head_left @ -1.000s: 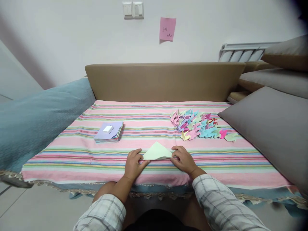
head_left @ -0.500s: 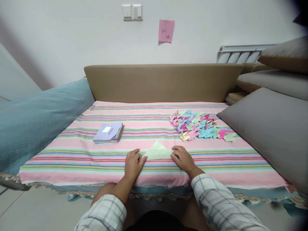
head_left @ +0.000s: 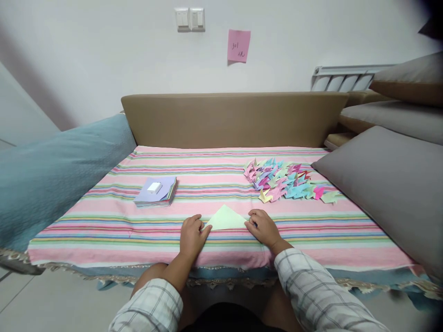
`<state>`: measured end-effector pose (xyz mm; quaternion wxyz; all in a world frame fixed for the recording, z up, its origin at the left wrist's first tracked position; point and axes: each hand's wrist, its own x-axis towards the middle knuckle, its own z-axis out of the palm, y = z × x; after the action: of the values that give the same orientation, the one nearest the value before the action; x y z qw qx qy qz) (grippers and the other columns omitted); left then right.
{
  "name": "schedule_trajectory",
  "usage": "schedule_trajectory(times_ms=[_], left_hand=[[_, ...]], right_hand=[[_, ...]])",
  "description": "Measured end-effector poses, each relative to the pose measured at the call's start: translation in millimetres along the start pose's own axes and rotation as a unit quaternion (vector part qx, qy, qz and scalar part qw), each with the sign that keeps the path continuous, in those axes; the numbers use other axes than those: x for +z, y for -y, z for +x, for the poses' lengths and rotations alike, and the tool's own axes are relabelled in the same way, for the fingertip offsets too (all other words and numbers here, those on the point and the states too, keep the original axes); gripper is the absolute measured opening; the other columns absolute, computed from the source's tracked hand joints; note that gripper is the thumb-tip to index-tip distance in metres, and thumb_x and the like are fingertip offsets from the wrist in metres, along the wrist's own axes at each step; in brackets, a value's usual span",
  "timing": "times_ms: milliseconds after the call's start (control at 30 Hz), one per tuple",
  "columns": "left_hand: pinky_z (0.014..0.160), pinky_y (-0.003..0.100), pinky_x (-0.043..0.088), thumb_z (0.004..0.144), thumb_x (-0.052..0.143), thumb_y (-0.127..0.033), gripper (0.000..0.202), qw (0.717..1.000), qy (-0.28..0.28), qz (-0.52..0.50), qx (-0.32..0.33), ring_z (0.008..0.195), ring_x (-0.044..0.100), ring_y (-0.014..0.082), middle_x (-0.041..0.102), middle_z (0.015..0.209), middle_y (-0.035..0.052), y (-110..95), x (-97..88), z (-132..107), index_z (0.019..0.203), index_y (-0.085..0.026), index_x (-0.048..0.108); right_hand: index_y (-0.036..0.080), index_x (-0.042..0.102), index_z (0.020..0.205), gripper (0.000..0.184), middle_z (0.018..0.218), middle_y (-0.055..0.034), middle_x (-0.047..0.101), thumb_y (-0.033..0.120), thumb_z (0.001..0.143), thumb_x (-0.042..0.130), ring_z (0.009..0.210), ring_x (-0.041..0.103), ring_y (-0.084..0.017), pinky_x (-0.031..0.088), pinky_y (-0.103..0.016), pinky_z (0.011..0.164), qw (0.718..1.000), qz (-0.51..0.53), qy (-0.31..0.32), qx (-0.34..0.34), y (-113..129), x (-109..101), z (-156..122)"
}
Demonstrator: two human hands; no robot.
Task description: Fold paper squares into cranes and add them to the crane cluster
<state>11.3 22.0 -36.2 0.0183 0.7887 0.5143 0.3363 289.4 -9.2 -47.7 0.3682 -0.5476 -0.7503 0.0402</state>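
Observation:
A pale green sheet of paper [head_left: 225, 218], folded into a triangle, lies on the striped cloth in front of me with its peak pointing away. My left hand [head_left: 194, 234] pinches its left corner between thumb and fingers. At the opposite corner, my right hand [head_left: 263, 227] has its thumb and curled fingers closed on the paper. The corner tips are hidden under my fingers. Beyond my right hand lies a cluster of folded paper cranes [head_left: 277, 180] in pink, blue, purple, yellow and green.
A stack of coloured paper [head_left: 162, 190] with a small white box [head_left: 154, 187] on top sits to the left. Grey cushions [head_left: 387, 184] border the right side, a blue-covered armrest [head_left: 69, 161] the left. A brown backrest [head_left: 235, 120] stands behind the striped cloth [head_left: 104, 230].
The crease band across the paper no longer shows, and its surface looks evenly flat. Both hands stay at the corners, almost unmoved.

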Motion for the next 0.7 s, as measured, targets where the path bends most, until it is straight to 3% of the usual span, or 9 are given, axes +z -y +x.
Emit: schedule_trajectory(times_ms=[700], left_hand=[[0.081,0.039,0.041,0.079,0.053,-0.028,0.013,1.0,-0.002,-0.019,-0.005,0.092,0.057,0.0237,0.064,0.091,0.0061,-1.0,-2.2,-1.2,0.071,-0.022,0.047]], right_hand=[[0.021,0.047,0.065,0.016,0.089,-0.0062,0.058,0.027,0.076,0.058,0.088,0.052,-0.021,0.042,-0.034,0.079,1.0,0.0,-0.012,0.004,-3.2,2.3,-0.4]])
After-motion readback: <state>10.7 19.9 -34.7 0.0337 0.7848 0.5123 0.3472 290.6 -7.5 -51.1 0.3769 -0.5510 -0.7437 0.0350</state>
